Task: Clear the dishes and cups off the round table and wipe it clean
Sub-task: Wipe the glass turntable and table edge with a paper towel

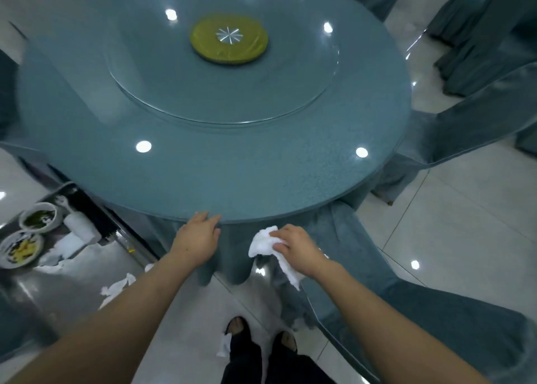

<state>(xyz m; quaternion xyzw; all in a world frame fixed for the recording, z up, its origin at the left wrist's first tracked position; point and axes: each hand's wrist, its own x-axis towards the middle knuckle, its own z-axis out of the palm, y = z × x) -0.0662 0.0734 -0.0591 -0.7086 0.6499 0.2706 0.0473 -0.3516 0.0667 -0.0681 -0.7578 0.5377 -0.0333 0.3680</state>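
Round table [232,162] filling the upper frame, white cloth [268,245] trailing toward lower right, right hand [296,248] gripping it, left hand [197,238] flat-fingered touching the table's near edge.

Round table [261,180] top lies open; only the turntable [223,64] rises mid-table.

Both bare forearms enter from the bottom corners of the frame and converge toward the lower middle. The left hand [197,237] lies palm down just left of centre, its fingers straight and close together, their tips resting on an edge above it, the thumb tucked along the right side. The right hand [293,245] sits slightly lower and to the right, knuckles up, fingers curled and pinching a crumpled white cloth [266,242] that trails below the wrist. The hands are apart.
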